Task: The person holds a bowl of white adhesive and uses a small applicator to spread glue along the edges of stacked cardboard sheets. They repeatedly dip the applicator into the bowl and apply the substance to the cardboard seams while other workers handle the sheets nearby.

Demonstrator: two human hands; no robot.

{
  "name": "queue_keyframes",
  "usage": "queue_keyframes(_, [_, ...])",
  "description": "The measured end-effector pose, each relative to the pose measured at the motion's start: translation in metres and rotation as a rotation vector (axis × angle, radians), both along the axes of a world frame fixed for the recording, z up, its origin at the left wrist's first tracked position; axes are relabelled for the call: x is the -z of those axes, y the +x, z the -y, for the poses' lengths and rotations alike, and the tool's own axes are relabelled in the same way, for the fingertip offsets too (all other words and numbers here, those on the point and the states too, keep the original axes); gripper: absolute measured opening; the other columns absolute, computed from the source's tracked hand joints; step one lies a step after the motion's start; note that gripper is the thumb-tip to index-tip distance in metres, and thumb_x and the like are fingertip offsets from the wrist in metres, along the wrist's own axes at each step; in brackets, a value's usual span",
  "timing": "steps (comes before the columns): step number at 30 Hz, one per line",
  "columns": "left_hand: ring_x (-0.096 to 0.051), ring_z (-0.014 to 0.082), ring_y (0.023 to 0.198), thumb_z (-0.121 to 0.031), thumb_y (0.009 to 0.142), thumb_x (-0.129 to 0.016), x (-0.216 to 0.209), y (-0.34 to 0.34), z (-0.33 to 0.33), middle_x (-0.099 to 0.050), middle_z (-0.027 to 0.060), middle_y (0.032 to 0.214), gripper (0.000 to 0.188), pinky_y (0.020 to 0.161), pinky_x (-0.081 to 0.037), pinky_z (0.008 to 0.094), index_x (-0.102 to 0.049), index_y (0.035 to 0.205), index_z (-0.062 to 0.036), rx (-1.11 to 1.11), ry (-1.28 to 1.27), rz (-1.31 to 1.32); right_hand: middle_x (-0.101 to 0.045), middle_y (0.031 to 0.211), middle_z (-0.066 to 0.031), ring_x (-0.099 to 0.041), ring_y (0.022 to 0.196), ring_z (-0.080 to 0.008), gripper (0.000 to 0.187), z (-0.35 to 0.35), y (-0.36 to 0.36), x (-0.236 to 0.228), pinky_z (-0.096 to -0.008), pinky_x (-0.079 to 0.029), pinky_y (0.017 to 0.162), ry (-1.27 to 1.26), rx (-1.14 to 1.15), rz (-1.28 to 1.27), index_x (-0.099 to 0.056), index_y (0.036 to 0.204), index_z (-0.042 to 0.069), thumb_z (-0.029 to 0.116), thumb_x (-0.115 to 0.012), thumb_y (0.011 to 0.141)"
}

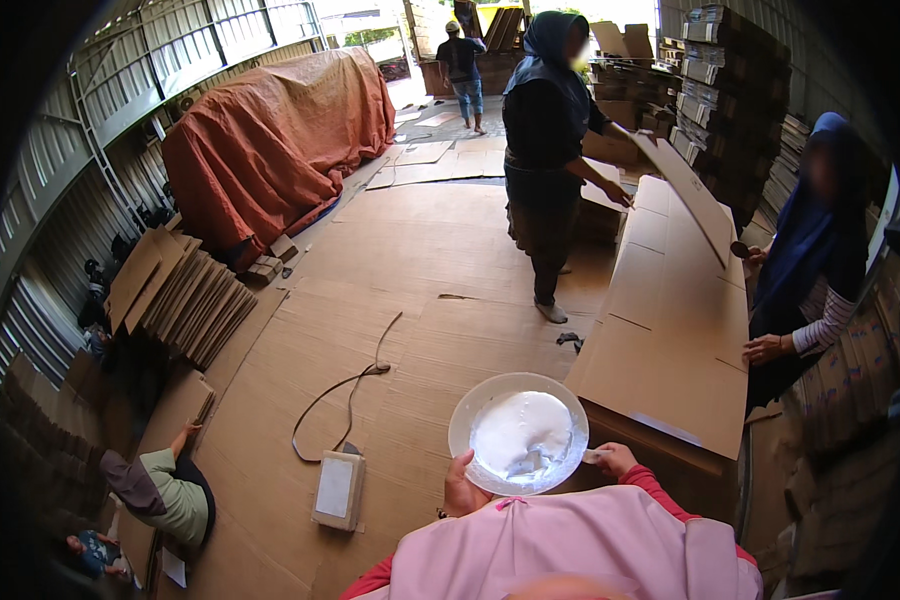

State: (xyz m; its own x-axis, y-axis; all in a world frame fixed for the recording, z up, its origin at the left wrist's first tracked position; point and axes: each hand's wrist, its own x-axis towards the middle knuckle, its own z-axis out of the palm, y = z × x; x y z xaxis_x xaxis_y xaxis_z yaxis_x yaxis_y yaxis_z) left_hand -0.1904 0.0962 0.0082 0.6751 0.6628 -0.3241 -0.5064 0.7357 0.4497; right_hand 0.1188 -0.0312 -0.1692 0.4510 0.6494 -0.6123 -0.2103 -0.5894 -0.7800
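Close in front of me is a round white bowl [458, 423] with thick white paste [515, 430] in it. My left hand [464, 488] grips the bowl's left lower rim, thumb up along the side. At the right rim, my right hand [617, 460] is closed round a short pale handle [594, 457]. Whether that handle belongs to the bowl or to a tool lying in the paste, I cannot tell. To the right of the bowl lies a large flat cardboard sheet [660, 350] on a stack.
One co-worker [545, 130] lifts a cardboard panel [685, 195]; another [820, 250] touches the sheet at right. A person [175, 490] handles cardboard at lower left. A white-topped box [339, 490] and black strap [355, 380] lie on the cardboard-covered floor. An orange tarp [270, 150] covers a bulky heap.
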Motion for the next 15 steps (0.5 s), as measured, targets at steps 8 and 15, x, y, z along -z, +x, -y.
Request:
queue_keyframes(8, [-0.042,0.0331,0.124,-0.035,0.083,-0.046,-0.013,0.014,0.017,-0.044,0.0169,0.136,0.063,0.105,-0.032,0.0472,-0.037,0.136,-0.0013,-0.056,0.042,0.049,-0.064,0.084,-0.0002,-0.058,0.075,-0.0115,0.02,-0.03,0.007,-0.011,-0.0279,-0.047,0.063,0.095,-0.164,-0.057,-0.064,0.094,0.01,0.006,-0.063,0.074])
queue_keyframes(15, [-0.041,0.033,0.125,-0.036,0.083,-0.047,0.002,0.018,0.032,-0.042,0.0165,0.137,0.065,0.106,-0.031,0.0473,-0.036,0.136,-0.0013,-0.248,0.032,0.004,-0.063,0.078,0.0002,-0.056,0.065,-0.0092,0.019,-0.016,0.021,-0.02,-0.0243,-0.046,0.054,0.146,-0.251,-0.064,-0.066,0.092,0.007,0.004,-0.062,0.073])
